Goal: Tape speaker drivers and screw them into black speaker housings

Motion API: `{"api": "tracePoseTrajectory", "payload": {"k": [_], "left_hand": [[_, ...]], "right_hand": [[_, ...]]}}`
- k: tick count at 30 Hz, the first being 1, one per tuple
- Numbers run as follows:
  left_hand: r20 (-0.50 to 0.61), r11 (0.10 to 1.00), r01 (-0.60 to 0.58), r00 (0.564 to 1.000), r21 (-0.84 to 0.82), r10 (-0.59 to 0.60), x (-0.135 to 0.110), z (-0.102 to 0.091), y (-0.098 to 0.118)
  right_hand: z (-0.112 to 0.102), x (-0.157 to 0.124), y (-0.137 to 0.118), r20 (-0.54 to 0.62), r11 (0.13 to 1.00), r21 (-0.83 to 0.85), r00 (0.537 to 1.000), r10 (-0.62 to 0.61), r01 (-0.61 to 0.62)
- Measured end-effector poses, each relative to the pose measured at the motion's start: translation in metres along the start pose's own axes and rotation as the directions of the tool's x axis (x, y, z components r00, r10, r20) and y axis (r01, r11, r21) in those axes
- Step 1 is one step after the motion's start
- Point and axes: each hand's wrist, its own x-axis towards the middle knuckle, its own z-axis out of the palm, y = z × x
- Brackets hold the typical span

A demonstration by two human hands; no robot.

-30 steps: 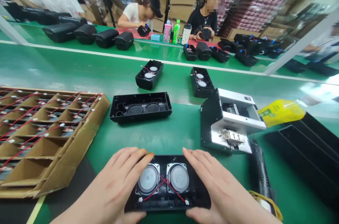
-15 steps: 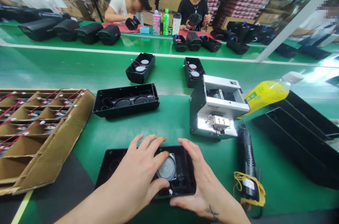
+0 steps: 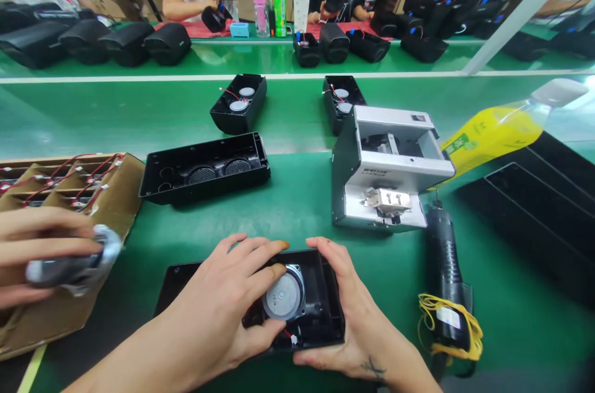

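Note:
A black speaker housing (image 3: pixel 320 318) lies open side up on the green bench in front of me. A round silver speaker driver (image 3: pixel 282 297) with red wires sits in its right half. My left hand (image 3: pixel 223 306) covers the left half, with its fingertips and thumb closed round the driver's rim. My right hand (image 3: pixel 357 325) grips the housing's right end, thumb along the front edge. At the left edge another person's hand (image 3: pixel 32 244) holds a blurred silver driver (image 3: pixel 69 266) above the cardboard tray.
Behind stand an empty housing (image 3: pixel 204 167), a grey screw feeder (image 3: pixel 385 163) and, to the right, an electric screwdriver (image 3: pixel 446 263) with a yellow cord. A cardboard divider tray (image 3: pixel 125 194) sits left, black trays (image 3: pixel 534 213) and a yellow bottle (image 3: pixel 493 132) right. Workers sit across the belt.
My left hand has slid right over the left driver and closed on the right one. Another person's hand has come in from the left with a driver. My view has tilted down.

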Motion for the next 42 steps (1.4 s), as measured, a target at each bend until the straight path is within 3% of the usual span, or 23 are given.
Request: {"api": "tracePoseTrajectory", "payload": {"k": [14,25,28,31,34,35,36,37,39,40,42], "left_hand": [[0.092,1.000,-0.023,0.995,-0.021,0.024,0.001,-0.001,-0.002],[0.080,1.000,-0.012,0.997,-0.005,0.013,-0.001,0.002,-0.003],[0.066,0.999,-0.034,0.997,0.038,0.031,0.001,0.003,-0.006],[0.021,0.985,-0.105,0.994,0.139,0.103,-0.003,0.005,-0.016],[-0.063,0.973,-0.146,0.985,0.178,0.159,-0.014,0.008,-0.029],[-0.081,0.977,-0.131,0.986,0.170,0.147,-0.019,0.009,-0.032],[-0.085,0.980,-0.122,0.987,0.159,0.137,-0.024,0.009,-0.034],[-0.081,0.981,-0.119,0.988,0.150,0.132,-0.029,0.010,-0.036],[-0.071,0.979,-0.140,0.986,0.146,0.152,-0.036,0.014,-0.035],[-0.076,0.977,-0.153,0.983,0.148,0.166,-0.038,0.015,-0.034],[-0.095,0.976,-0.152,0.981,0.154,0.168,-0.040,0.018,-0.030]], "right_hand": [[-0.002,-0.001,-0.001,0.012,0.999,0.036,0.999,0.033,-0.033],[0.003,0.003,0.005,-0.022,0.999,0.024,0.999,-0.028,0.029],[0.001,-0.003,-0.005,-0.017,0.999,-0.041,1.000,-0.010,0.009],[-0.028,-0.025,-0.023,-0.089,0.989,-0.133,0.993,-0.083,0.071],[-0.087,-0.054,-0.033,-0.206,0.955,-0.222,0.949,-0.241,0.194],[-0.109,-0.062,-0.032,-0.185,0.931,-0.300,0.944,-0.273,0.211],[-0.130,-0.070,-0.027,-0.121,0.879,-0.444,0.960,-0.251,0.174],[-0.149,-0.075,-0.020,-0.027,0.763,-0.632,0.980,-0.195,0.134],[-0.177,-0.081,0.002,0.192,0.559,-0.812,0.981,-0.012,0.166],[-0.185,-0.080,0.014,0.281,0.503,-0.836,0.958,0.051,0.218],[-0.193,-0.074,0.034,0.414,0.490,-0.813,0.905,0.103,0.316]]}}
